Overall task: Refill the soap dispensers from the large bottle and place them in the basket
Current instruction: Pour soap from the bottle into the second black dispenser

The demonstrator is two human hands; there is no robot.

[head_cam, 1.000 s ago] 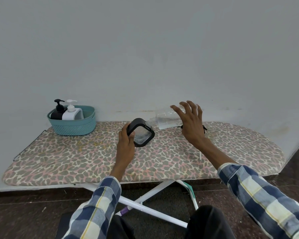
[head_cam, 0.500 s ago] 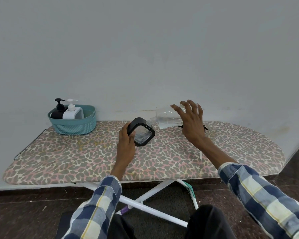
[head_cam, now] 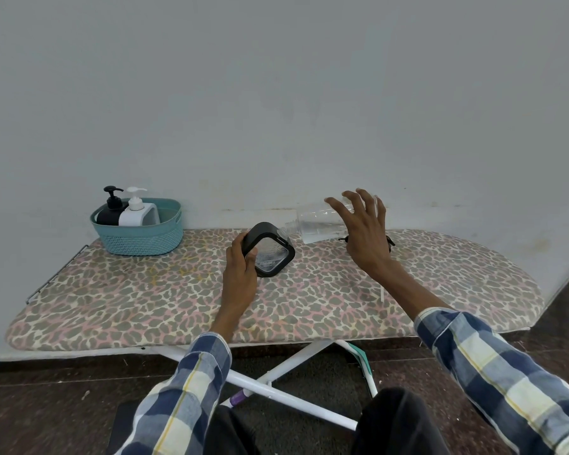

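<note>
Head camera looks down on an ironing board point(head_cam: 138, 300) whose patterned top serves as the surface. At about the centre, the left hand point(head_cam: 240, 274) grips a black dispenser point(head_cam: 268, 249) with a clear body, tilting it so its open mouth faces up toward two o'clock, apparently to meet the stream. The right hand point(head_cam: 363, 231) holds the large clear bottle point(head_cam: 316, 224) on its side, neck pointing toward nine o'clock and reaching the dispenser's rim; its fingers are spread wide over the bottle's rear part, and how firmly they clasp it cannot be told, though the bottle is plainly carried off the surface. Some clear liquid lies along the lower side of the bottle, which suggests pouring is under way. A small black part point(head_cam: 390, 244) peeks out beside the right wrist at three o'clock, probably the removed pump, though it is mostly hidden. Far off at ten o'clock a teal basket point(head_cam: 145, 244) stands against the wall, already holding a black pump bottle point(head_cam: 112, 210) and a white pump bottle point(head_cam: 137, 213), so this looks like the last refill.
</note>
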